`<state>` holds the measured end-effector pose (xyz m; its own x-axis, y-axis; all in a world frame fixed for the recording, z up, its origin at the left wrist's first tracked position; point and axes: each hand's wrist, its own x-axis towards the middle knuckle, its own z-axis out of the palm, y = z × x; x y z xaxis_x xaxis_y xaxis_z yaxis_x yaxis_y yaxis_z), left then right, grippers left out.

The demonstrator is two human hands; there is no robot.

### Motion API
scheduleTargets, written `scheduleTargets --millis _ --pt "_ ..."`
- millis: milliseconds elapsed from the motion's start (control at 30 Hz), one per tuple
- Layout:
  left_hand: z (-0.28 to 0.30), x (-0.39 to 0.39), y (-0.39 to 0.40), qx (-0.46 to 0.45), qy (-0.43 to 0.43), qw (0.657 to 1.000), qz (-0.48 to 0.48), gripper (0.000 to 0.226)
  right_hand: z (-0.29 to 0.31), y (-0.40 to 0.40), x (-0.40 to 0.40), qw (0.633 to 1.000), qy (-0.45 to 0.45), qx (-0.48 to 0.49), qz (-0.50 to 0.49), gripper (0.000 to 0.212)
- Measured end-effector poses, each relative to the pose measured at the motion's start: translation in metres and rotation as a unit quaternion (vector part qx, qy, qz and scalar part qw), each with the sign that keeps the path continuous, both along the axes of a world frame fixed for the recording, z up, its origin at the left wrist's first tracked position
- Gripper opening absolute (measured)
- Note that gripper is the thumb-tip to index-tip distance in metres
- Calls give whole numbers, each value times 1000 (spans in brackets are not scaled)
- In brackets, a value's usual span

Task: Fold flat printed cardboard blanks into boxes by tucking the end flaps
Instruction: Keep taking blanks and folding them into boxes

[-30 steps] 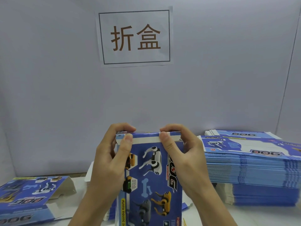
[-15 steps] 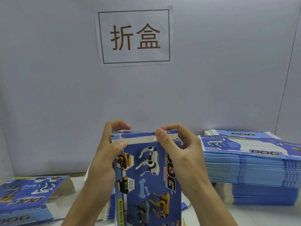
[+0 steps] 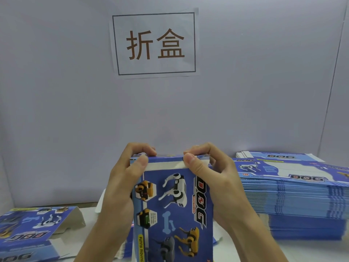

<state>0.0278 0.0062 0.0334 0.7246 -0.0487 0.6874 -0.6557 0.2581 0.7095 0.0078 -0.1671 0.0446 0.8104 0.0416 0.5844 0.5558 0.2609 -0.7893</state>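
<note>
White tabletop (image 3: 283,250) runs under everything, with a pale grey wall behind it.

Nearest to me, at six o'clock, the box (image 3: 173,207) stands upright between my hands, its blue printed face with robot dogs and the word DOG turned toward me. Its lower end runs out of the bottom edge of the view.

My left hand (image 3: 120,186) grips the box's upper left corner: thumb flat on the front face just under the top edge, fingers curled over the top onto the far side. My right hand (image 3: 213,180) grips the upper right corner the same way, thumb tip pressed on the white flap strip (image 3: 166,165) along the top edge, fingers hooked over behind. Both hands are closed narrowly on the cardboard. Fingertips on the far side are hidden.

At eight o'clock a partly folded box (image 3: 35,231) lies on the table, one white flap raised.

At three o'clock, well apart from my right hand, sits a tall stack of flat blanks (image 3: 294,195).

At twelve o'clock, farthest off, a paper sign (image 3: 154,43) with two brown characters in a dark frame is fixed to the wall.
</note>
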Motion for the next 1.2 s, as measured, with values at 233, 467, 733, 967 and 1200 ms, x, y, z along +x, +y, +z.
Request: scheduleTargets --millis 233,467,733,967,1200 --pt "0 -6 -2 29 -37 998 41 31 -3 -5 4 999 7 12 42 21" --pt "3 -7 4 36 -8 999 -9 46 -5 -7 7 995 44 52 72 20" --pt "8 -12 -3 2 18 1000 7 46 -6 -5 9 994 51 81 53 12" --pt "15 -15 2 56 31 998 25 28 -7 -10 8 995 47 75 53 4" --pt "24 -20 11 134 -21 989 59 24 -7 -10 7 997 11 44 62 14"
